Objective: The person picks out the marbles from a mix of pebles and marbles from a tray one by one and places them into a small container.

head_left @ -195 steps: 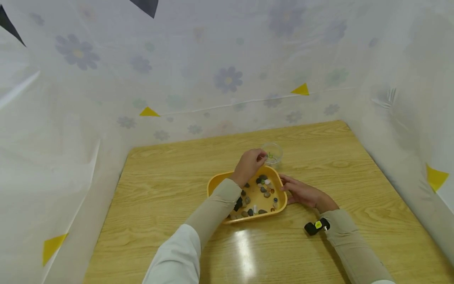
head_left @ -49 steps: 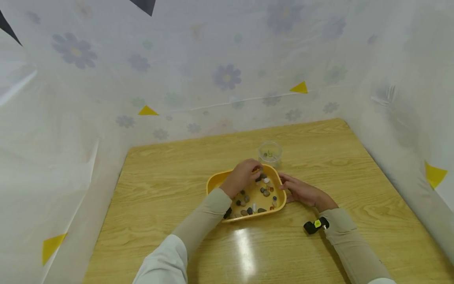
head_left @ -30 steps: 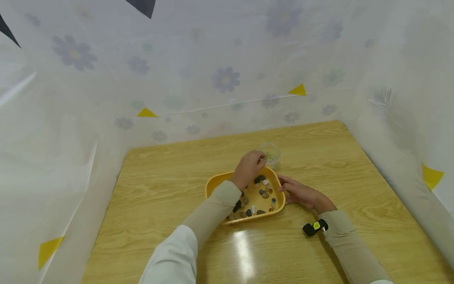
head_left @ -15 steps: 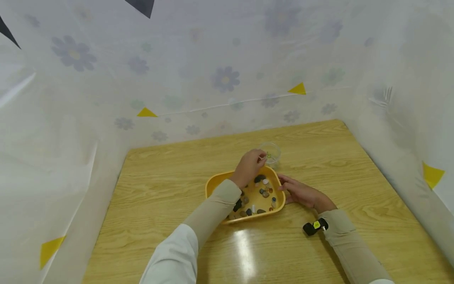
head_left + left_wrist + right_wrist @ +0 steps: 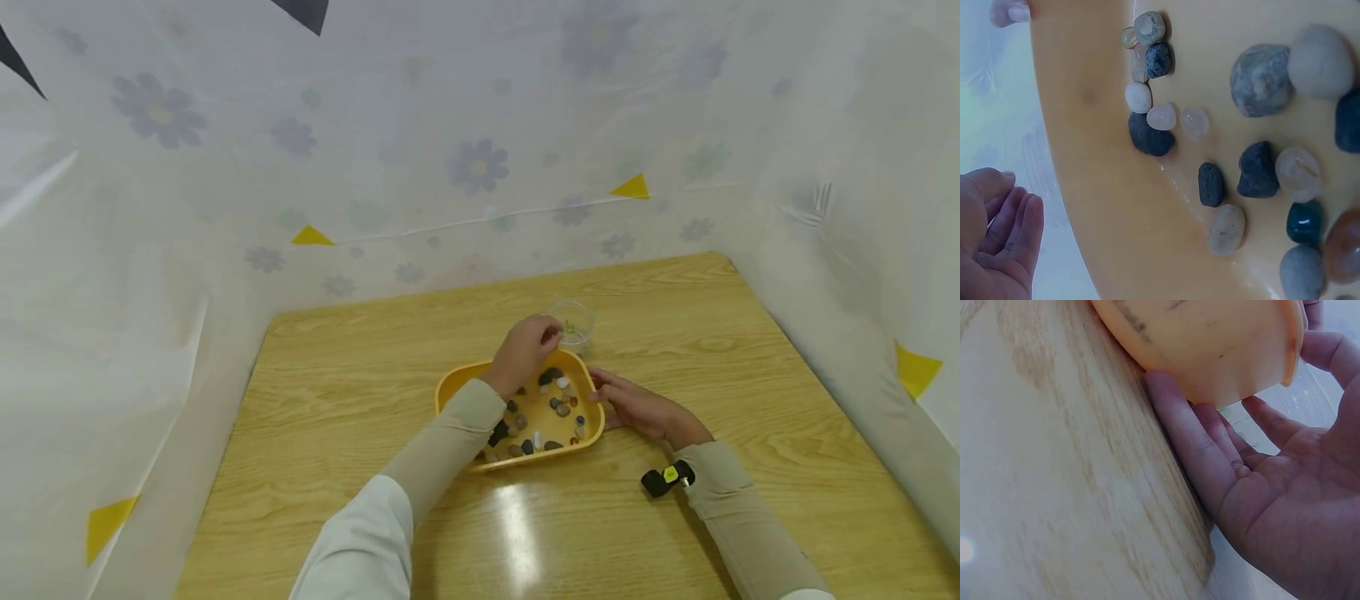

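Observation:
In the head view, a yellow tray (image 5: 595,429) holding several stones (image 5: 558,406) sits on the wooden table. My left hand (image 5: 525,350) reaches over its far side, with the fingertips beside the rim of a clear cup (image 5: 579,340). That cup has small greenish pieces inside. In the left wrist view the left hand (image 5: 1004,231) has its fingers relaxed and close together, and no object shows between them. My right hand (image 5: 1272,481) holds the tray's right end, thumb at the rim and the other fingers along and under the outer wall; the thumb tip is hidden.
The wooden table (image 5: 345,417) reaches back to a flowered plastic sheet (image 5: 420,150). More sheeting hangs at both sides. Black wrist cameras (image 5: 667,477) are worn on the sleeves.
From inside the tray, the left hand has moved up and away to the clear cup and stays by its rim. The right hand keeps its place at the tray.

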